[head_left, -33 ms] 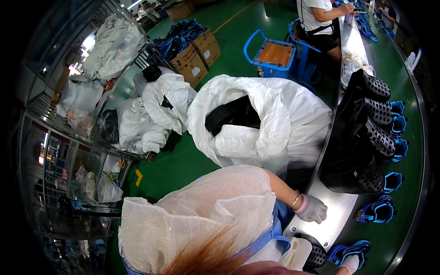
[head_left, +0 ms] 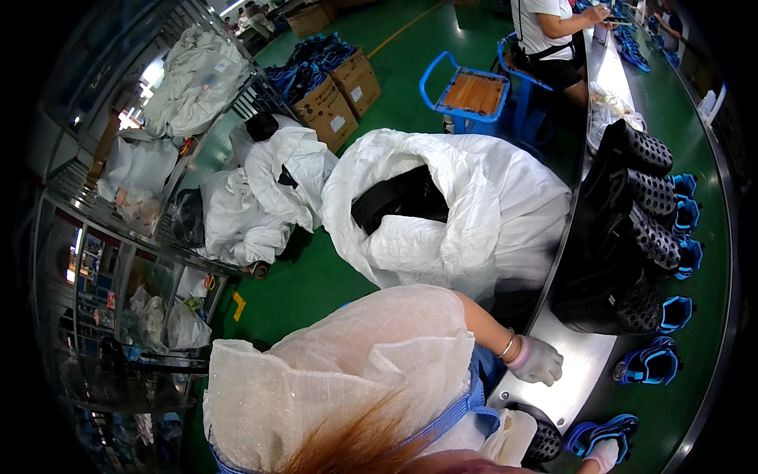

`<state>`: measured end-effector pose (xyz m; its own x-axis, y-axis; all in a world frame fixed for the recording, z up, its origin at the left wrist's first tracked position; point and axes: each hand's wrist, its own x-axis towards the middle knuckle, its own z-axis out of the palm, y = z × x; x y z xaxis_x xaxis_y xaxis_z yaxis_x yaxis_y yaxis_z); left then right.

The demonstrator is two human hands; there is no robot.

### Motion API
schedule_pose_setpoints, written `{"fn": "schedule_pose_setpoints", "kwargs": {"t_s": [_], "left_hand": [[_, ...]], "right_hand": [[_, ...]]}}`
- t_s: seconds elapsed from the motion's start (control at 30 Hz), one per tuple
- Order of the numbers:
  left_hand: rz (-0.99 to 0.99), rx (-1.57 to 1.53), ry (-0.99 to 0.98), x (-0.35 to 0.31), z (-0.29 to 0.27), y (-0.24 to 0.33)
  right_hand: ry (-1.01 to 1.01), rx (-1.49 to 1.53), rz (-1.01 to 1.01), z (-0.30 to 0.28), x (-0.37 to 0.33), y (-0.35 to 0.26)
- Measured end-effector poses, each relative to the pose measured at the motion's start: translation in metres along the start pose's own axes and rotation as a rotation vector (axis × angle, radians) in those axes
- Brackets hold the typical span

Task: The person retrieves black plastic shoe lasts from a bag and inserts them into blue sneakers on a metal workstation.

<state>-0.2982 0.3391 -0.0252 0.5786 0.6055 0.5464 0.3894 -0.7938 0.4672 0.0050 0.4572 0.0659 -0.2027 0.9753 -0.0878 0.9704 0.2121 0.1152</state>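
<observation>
My left hand [head_left: 538, 362], in a pale grey glove with a bangle at the wrist, rests on the metal ledge [head_left: 580, 359] with its fingers curled in. Nothing shows in it. At the lower right edge, my right hand [head_left: 604, 454], also gloved, grips a blue and black shoe upper [head_left: 598, 430] lying on the green belt. Its fingertips are partly hidden by the shoe upper. Beside it, against the ledge, a black perforated sole end [head_left: 545, 442] shows next to cream cloth [head_left: 509, 436]. Another blue shoe upper [head_left: 662, 362] sits further up the belt.
Several black boot-shaped forms with dotted ends [head_left: 655, 237] lie along the ledge. A large white sack [head_left: 505, 197] with black items inside stands left of it. Beyond are a blue chair [head_left: 474, 93], cartons [head_left: 328, 114], a metal rack [head_left: 118, 237] and a co-worker [head_left: 545, 35].
</observation>
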Motion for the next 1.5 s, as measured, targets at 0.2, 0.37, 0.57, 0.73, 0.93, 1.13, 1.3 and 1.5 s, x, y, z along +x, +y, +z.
{"fn": "schedule_pose_setpoints", "kwargs": {"t_s": [0.2,0.37,0.57,0.73,0.93,1.13,1.3,1.5], "left_hand": [[0.003,0.026,-0.060,0.001,-0.003,0.002],[0.012,0.041,0.048,-0.001,0.004,0.004],[0.005,0.073,0.004,0.000,0.001,0.006],[-0.004,0.071,-0.013,-0.001,0.003,0.004],[-0.036,0.059,-0.078,0.001,-0.003,0.006],[-0.034,0.068,-0.041,0.000,0.001,0.005],[-0.021,0.049,0.006,0.000,0.002,0.004],[-0.041,0.045,0.047,-0.006,0.006,0.008]], "right_hand": [[0.004,-0.034,-0.004,0.007,0.000,0.015],[0.018,-0.074,-0.011,0.009,0.001,0.025],[0.014,-0.101,-0.002,0.014,0.003,0.032],[-0.007,-0.101,0.029,0.019,0.008,0.037],[-0.052,-0.087,0.142,0.026,0.017,0.044],[-0.227,-0.165,0.246,-0.003,0.013,0.018],[-0.240,-0.173,0.253,-0.018,0.008,0.007],[-0.169,-0.168,0.191,-0.009,0.013,0.014]]}}
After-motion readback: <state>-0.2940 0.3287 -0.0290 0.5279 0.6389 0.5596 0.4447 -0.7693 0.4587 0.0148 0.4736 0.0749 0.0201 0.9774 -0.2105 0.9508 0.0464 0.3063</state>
